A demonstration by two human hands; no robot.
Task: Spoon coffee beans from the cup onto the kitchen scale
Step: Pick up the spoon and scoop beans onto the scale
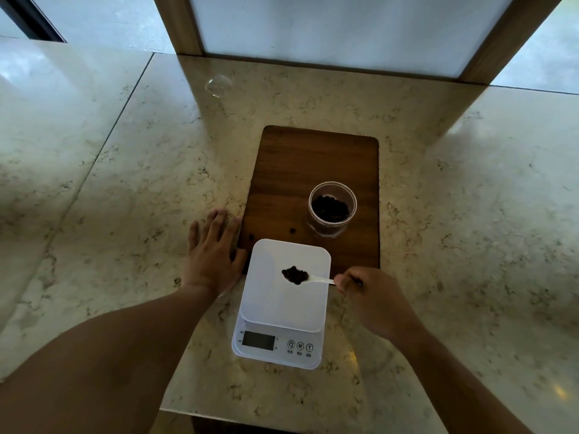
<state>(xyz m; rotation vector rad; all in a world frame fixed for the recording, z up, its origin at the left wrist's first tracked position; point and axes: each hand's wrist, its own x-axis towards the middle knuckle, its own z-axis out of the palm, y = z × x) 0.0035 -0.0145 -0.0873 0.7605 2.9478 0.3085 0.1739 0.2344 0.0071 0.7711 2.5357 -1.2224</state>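
Right hand (372, 300) pinching white spoon (316, 279), heaped with dark beans (294, 275), over white scale (283, 303) platform. Left hand (213, 255) spread flat on counter (125, 183), left of scale. Behind scale, clear cup (332, 208) of beans on wooden board (313, 164); two stray beans near it.

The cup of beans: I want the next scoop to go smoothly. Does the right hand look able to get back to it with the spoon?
Probably yes. The cup stands open-topped on the wooden board, just beyond the scale. Nothing lies between it and the right hand holding the spoon.
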